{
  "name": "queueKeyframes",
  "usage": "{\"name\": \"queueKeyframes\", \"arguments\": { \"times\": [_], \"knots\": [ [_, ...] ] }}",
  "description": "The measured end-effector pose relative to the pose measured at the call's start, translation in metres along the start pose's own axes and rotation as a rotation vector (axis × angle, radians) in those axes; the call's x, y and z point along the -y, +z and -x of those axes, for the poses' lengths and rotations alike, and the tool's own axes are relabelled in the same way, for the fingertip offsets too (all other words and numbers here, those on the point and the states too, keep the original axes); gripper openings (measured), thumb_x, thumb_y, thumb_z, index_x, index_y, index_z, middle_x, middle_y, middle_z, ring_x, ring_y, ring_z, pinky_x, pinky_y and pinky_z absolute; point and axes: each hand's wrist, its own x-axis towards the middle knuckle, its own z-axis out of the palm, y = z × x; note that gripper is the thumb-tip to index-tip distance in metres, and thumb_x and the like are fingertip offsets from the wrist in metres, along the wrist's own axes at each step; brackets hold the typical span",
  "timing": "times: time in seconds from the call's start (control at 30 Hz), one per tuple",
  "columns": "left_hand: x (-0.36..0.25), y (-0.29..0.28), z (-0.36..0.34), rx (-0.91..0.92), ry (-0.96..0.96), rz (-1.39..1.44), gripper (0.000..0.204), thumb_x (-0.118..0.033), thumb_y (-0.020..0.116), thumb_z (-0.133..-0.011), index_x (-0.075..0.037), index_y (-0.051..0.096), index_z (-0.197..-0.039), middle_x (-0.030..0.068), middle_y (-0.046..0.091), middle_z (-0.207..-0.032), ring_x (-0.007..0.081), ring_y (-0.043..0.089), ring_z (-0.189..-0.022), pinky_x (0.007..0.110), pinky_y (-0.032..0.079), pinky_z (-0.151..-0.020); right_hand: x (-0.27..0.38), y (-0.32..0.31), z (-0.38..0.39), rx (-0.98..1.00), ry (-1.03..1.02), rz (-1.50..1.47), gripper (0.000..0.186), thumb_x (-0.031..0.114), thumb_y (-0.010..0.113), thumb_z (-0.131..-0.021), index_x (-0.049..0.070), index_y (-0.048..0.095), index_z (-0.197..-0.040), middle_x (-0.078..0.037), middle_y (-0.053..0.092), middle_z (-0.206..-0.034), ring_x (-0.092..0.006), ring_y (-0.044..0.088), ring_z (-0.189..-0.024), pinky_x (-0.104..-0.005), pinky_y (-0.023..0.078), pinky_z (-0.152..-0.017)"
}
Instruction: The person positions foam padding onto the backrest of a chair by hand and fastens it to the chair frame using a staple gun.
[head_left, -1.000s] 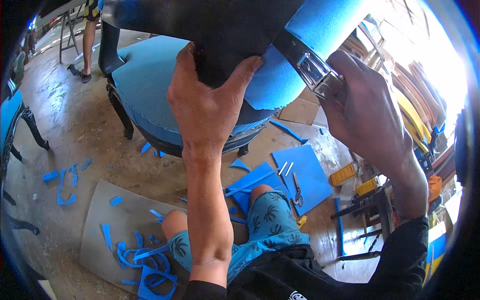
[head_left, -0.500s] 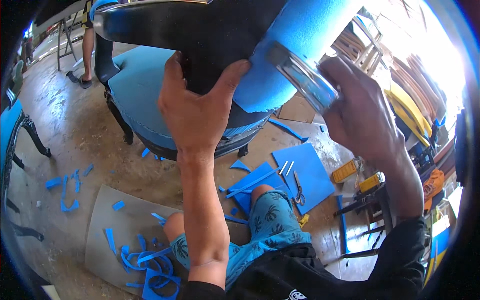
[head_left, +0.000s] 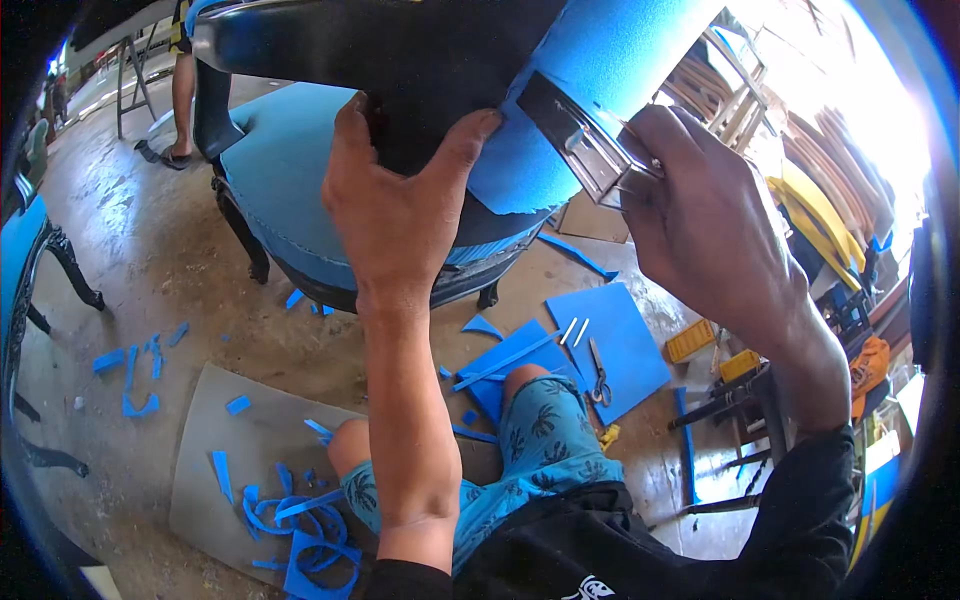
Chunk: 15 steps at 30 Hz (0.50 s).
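Note:
In front of me stands a chair with a black frame (head_left: 300, 50), a blue foam seat (head_left: 290, 150) and a blue foam sheet (head_left: 620, 60) over its upper right part. My left hand (head_left: 400, 205) grips the black part by its lower edge. Its thumb lies on top near the foam's border; the other fingertips are partly hidden behind. My right hand (head_left: 705, 195) is closed around a metal stapler (head_left: 575, 140), black and silver. Its far end lies over the foam's left border, close to my left thumb.
Scissors (head_left: 600, 375) and two white sticks lie on a blue foam sheet (head_left: 635, 345) on the floor. Foam offcuts (head_left: 300, 520) litter a grey board (head_left: 215, 430) at lower left. Another chair (head_left: 50, 250) stands far left. A person's leg (head_left: 183, 100) shows behind. Yellow boxes (head_left: 690, 342) sit at right.
The stapler has shifted slightly down and left and turned, with its end now at the foam's border. My left hand keeps its grip nearly unmoved.

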Motion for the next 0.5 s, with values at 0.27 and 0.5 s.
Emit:
{"name": "queueKeyframes", "arguments": {
  "times": [0.27, 0.5],
  "knots": [
    [-0.0013, 0.0025, -0.0004, -0.027, 0.036, -0.055, 0.072, -0.037, 0.088, -0.071, 0.011, 0.058, -0.117, 0.0255, 0.069, -0.102, 0.0349, 0.070, -0.091, 0.040, 0.055, -0.086, -0.0007, 0.0029, -0.0055, 0.002, 0.017, 0.023, 0.022, -0.003, 0.059, -0.083, -0.002, 0.054, -0.104, -0.023, 0.060, -0.082, -0.0435, 0.062, -0.075, -0.0477, 0.048, -0.068],
    [-0.0079, -0.0006, -0.0008, 0.028, -0.041, -0.004, 0.071, -0.037, 0.087, -0.072, 0.010, 0.058, -0.116, 0.0252, 0.069, -0.103, 0.0351, 0.070, -0.091, 0.039, 0.055, -0.087, 0.0012, 0.0046, -0.0074, 0.053, 0.068, 0.063, 0.023, -0.004, 0.060, -0.080, -0.001, 0.054, -0.102, -0.021, 0.059, -0.085, -0.0398, 0.063, -0.075, -0.0457, 0.049, -0.068]
  ]
}}
